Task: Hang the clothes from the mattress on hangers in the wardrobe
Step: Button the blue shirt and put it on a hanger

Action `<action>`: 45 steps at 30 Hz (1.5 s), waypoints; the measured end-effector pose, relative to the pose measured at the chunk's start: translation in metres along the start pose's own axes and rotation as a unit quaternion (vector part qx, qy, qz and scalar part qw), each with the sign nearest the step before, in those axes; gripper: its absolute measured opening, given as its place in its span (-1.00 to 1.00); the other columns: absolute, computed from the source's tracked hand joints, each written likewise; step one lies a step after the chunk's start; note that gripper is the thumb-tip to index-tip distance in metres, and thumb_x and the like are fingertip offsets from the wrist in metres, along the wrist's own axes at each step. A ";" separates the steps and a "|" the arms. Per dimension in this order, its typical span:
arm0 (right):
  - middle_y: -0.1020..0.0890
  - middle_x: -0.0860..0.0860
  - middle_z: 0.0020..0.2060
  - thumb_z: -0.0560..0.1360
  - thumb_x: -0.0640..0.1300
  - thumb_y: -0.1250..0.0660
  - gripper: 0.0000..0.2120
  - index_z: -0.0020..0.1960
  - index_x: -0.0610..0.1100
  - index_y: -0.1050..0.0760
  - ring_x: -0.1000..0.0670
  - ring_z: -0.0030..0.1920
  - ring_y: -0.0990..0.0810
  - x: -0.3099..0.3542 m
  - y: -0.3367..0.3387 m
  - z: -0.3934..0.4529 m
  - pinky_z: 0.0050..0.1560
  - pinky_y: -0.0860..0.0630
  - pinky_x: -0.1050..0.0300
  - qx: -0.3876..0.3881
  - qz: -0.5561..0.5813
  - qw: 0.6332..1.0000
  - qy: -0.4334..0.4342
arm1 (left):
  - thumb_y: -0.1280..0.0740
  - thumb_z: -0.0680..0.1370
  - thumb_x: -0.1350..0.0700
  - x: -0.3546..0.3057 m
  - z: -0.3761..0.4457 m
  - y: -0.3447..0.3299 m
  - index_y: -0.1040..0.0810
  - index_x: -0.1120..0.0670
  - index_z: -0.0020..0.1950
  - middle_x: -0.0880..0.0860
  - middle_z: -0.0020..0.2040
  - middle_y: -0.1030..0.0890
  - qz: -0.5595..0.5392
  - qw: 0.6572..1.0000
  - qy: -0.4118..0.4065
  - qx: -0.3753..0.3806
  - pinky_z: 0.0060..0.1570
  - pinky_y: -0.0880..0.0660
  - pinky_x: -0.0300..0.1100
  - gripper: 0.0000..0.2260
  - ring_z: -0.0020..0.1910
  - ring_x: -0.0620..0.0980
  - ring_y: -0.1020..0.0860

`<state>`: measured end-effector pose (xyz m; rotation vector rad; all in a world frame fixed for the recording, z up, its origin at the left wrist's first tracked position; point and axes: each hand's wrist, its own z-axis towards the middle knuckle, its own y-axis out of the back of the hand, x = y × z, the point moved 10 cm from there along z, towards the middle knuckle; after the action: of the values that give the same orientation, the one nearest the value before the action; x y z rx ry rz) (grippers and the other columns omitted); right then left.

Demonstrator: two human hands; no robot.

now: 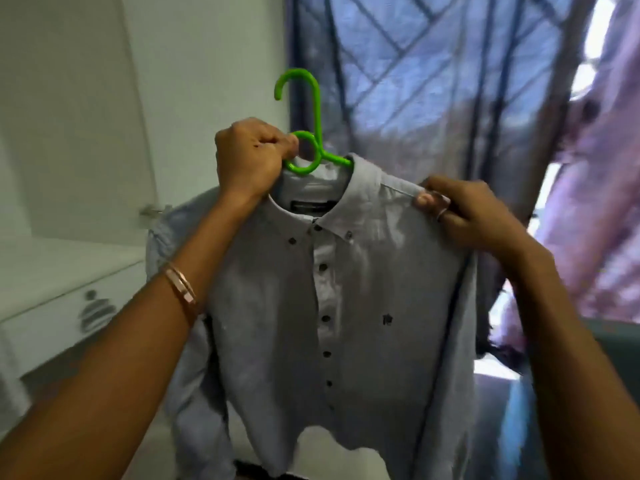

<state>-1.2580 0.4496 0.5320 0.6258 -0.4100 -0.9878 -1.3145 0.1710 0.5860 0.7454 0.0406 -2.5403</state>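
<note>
A light grey button-up shirt (363,306) with dark buttons hangs in front of me on a bright green plastic hanger (313,133). The hook of the hanger points up and left, free in the air. My left hand (251,161) grips the hanger at its neck, just beside the collar. At the shirt's right shoulder, my right hand (464,209) pinches the fabric. The hanger's arms are hidden inside the shirt. The shirt's sleeves hang down on both sides.
A white cabinet door (69,116) with a metal handle (152,211) stands at the left, above a white drawer unit (52,306). A blue-and-purple curtain (450,81) covers a bright window behind the shirt.
</note>
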 end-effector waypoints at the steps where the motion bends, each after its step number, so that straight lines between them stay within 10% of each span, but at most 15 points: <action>1: -0.44 0.04 -0.37 0.51 0.23 -0.06 -0.58 -0.15 -0.11 -0.44 -0.02 -0.31 -0.45 0.012 -0.019 0.019 -0.27 -0.44 -0.01 0.007 0.026 1.000 0.011 | -0.44 0.28 0.01 0.012 0.012 0.023 -0.71 0.09 -0.24 0.03 -0.23 -0.67 0.016 1.000 -0.004 -0.010 -0.06 -0.55 -0.08 -0.82 -0.18 -0.03 -0.63; 6: -0.29 0.09 -0.45 0.53 0.18 -0.15 -0.57 -0.29 -0.16 -0.32 0.18 -0.42 -0.27 0.089 -0.119 0.121 -0.43 -0.21 0.27 0.043 0.213 0.974 0.058 | -0.44 0.30 0.00 0.073 0.069 0.144 -0.70 0.07 -0.25 0.02 -0.25 -0.66 0.120 0.989 -0.010 -0.089 -0.14 -0.58 -0.06 -0.84 -0.24 -0.04 -0.63; 12: -0.40 0.07 -0.43 0.58 0.07 -0.17 -0.68 -0.26 -0.07 -0.43 0.09 -0.38 -0.36 0.171 -0.207 0.226 -0.36 -0.31 0.11 0.027 0.350 0.928 0.123 | -0.43 0.30 0.03 0.138 0.129 0.253 -0.71 0.12 -0.23 0.07 -0.23 -0.68 0.217 0.964 0.008 -0.154 -0.09 -0.59 -0.03 -0.82 -0.21 -0.01 -0.64; 16: -0.52 -0.28 -0.30 0.55 0.09 -0.16 -0.58 -0.17 -0.25 -0.50 -0.22 -0.34 -0.44 0.219 -0.249 0.300 -0.35 -0.41 -0.08 0.008 0.403 0.900 0.168 | -0.45 0.37 0.08 0.157 0.168 0.308 -0.71 0.14 -0.19 0.08 -0.22 -0.69 0.278 0.943 -0.003 -0.185 -0.05 -0.57 -0.05 -0.85 -0.21 -0.01 -0.64; 22: -0.48 -0.05 -0.44 0.61 -0.09 -0.24 -0.73 -0.23 -0.10 -0.54 0.04 -0.42 -0.40 0.279 -0.273 0.425 -0.35 -0.31 0.16 -0.077 0.493 0.848 0.178 | -0.41 0.48 0.04 0.182 0.237 0.381 -0.71 0.15 -0.07 0.08 -0.16 -0.70 0.368 0.903 0.025 -0.220 0.04 -0.56 -0.09 -0.81 -0.15 -0.03 -0.64; 34: -0.44 -0.03 -0.46 0.60 -0.03 -0.25 -0.72 -0.19 -0.14 -0.56 0.05 -0.47 -0.37 0.344 -0.227 0.607 -0.38 -0.31 0.19 -0.191 0.488 0.837 0.158 | -0.20 0.47 -0.21 0.156 0.297 0.488 -0.64 0.03 0.02 0.03 0.01 -0.65 0.524 0.788 -0.134 -0.295 0.11 -0.49 0.04 -0.60 0.06 0.06 -0.56; 45: -0.53 -0.27 -0.21 0.60 -0.07 -0.22 -0.66 -0.16 -0.34 -0.49 -0.26 -0.10 -0.54 0.323 -0.211 0.725 -0.18 -0.28 0.09 -0.320 0.375 0.870 -0.009 | -0.34 0.54 0.00 0.218 0.388 0.494 -0.53 0.09 0.24 0.08 0.19 -0.57 0.572 0.793 -0.111 -0.175 0.11 -0.45 -0.09 -0.68 0.14 0.04 -0.52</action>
<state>-1.6559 -0.1318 0.9541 -0.1648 -0.2760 -0.3254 -1.4394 -0.4236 0.8564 0.1702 -0.0187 -1.3550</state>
